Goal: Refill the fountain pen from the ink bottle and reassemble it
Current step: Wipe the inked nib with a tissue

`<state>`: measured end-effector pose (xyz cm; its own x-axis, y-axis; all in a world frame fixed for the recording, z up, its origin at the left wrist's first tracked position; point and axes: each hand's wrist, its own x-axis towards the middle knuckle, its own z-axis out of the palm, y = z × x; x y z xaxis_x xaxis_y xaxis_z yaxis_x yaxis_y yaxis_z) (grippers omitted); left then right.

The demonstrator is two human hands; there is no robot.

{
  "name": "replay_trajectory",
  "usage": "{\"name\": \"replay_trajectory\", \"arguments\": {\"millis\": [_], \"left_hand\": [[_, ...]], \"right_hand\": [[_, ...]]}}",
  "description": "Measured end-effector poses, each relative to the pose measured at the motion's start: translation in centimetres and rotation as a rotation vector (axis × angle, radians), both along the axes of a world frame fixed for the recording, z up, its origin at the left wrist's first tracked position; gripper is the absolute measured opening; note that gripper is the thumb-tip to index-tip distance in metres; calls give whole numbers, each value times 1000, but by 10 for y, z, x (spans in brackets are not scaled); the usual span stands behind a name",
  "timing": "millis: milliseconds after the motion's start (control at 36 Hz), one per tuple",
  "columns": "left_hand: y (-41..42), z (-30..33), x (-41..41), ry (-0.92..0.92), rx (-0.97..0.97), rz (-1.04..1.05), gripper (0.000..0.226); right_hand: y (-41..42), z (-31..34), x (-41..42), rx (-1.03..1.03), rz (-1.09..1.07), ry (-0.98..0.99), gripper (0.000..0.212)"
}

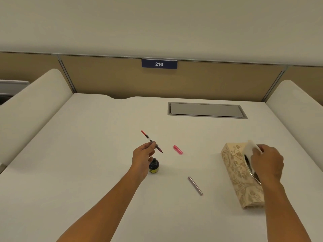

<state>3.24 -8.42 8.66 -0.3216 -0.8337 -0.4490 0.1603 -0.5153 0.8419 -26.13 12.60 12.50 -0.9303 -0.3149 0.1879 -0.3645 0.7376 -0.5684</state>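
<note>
left hand (142, 157) holds pen (151, 141) — right hand (267, 163) pinches tissue (250, 149).

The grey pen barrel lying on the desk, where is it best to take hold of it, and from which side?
Pinch the grey pen barrel at its middle, from above, fingers across its width. It lies flat and slanted on the desk, with bare surface around it, clear of the tissue box.
</note>
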Motion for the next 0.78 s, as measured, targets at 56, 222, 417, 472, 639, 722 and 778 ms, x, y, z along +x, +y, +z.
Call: {"name": "replay_trajectory", "arguments": {"millis": [56, 222, 417, 472, 639, 722, 778], "left_hand": [[2, 2, -3, 29, 13, -6, 17], [10, 12, -11, 142, 68, -33, 9], [18, 17, -15, 219, 98, -53, 9], [20, 17, -15, 230, 94, -60, 11], [23, 18, -13, 241, 97, -48, 8], [23, 19, -12, 236, 97, -48, 7], [24, 19, -12, 233, 96, -51, 7]], "right_hand": [[-6, 10, 10, -128, 47, -81, 26], [-36, 0, 44, -415, 207, -516, 14], [-56, -28, 89, -479, 295, -836, 17], [-57, -34, 97, -477, 337, -889, 25], [-60, -40, 116, -469, 379, -1001, 43], [-62, -42, 122, -455, 370, -1027, 42], [-64, -45, 123, -438, 361, -1036, 34]]}}
